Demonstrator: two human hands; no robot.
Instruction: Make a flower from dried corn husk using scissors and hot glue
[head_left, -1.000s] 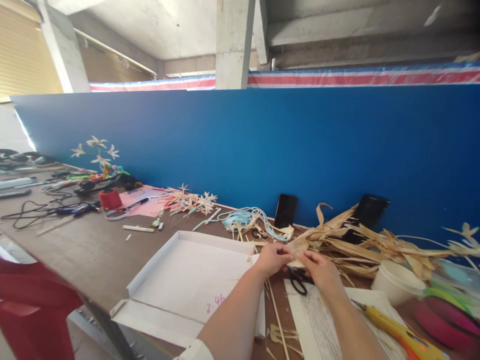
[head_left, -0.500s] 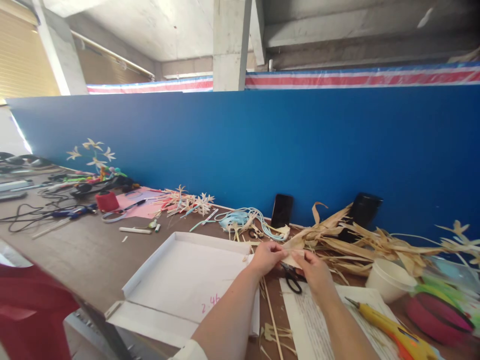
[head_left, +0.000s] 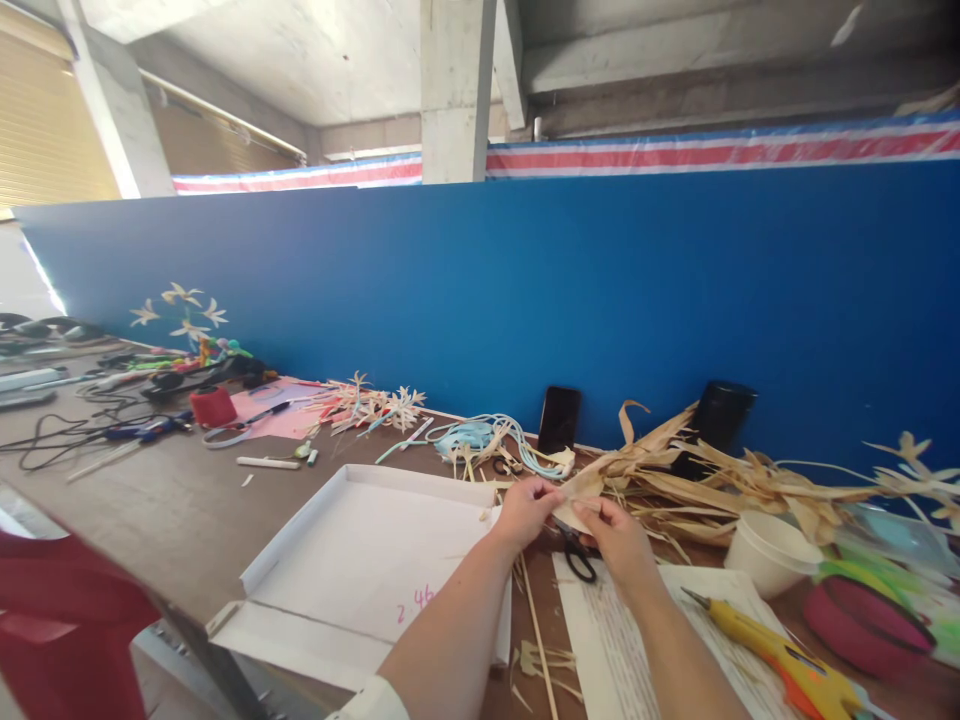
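A small pale piece of dried corn husk (head_left: 576, 508) is pinched between my two hands above the table. My left hand (head_left: 526, 512) grips its left side, fingertips pressed together. My right hand (head_left: 611, 530) pinches the right side with thumb and forefinger. Black-handled scissors (head_left: 579, 558) lie right below my hands, their blades partly hidden. Behind them spreads a heap of dried husks (head_left: 675, 475). A thin pale stick (head_left: 538, 635) lies between my forearms, beside husk scraps (head_left: 544, 660).
An open white box lid (head_left: 360, 560) lies left of my hands. To the right are a printed sheet (head_left: 600, 620), a yellow glue gun (head_left: 772, 650), a white cup (head_left: 772, 550) and a pink round container (head_left: 866, 622). Two phones (head_left: 559, 420) lean on the blue partition (head_left: 375, 290).
My right fingers have shifted slightly on the husk piece, which now sits at a different angle. The whole view has moved a little.
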